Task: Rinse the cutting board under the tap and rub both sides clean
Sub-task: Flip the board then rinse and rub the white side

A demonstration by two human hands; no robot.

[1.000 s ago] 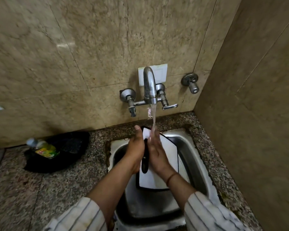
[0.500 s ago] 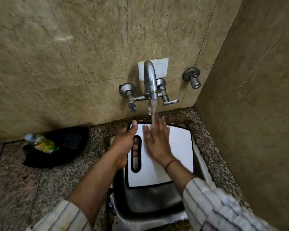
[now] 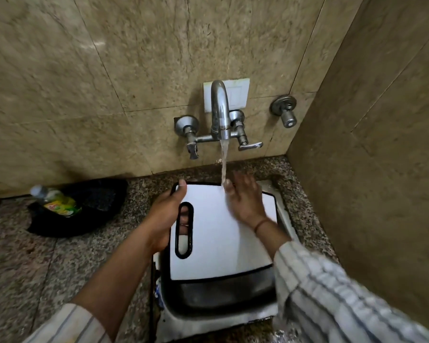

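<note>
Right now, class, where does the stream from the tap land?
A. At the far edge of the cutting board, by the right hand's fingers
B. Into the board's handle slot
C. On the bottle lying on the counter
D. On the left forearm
A: the stream from the tap meets the far edge of the cutting board beside the right hand, whose fingers lie flat on it.

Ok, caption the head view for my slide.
Left hand grips the board over the sink; right hand rubs it under the tap.
</note>
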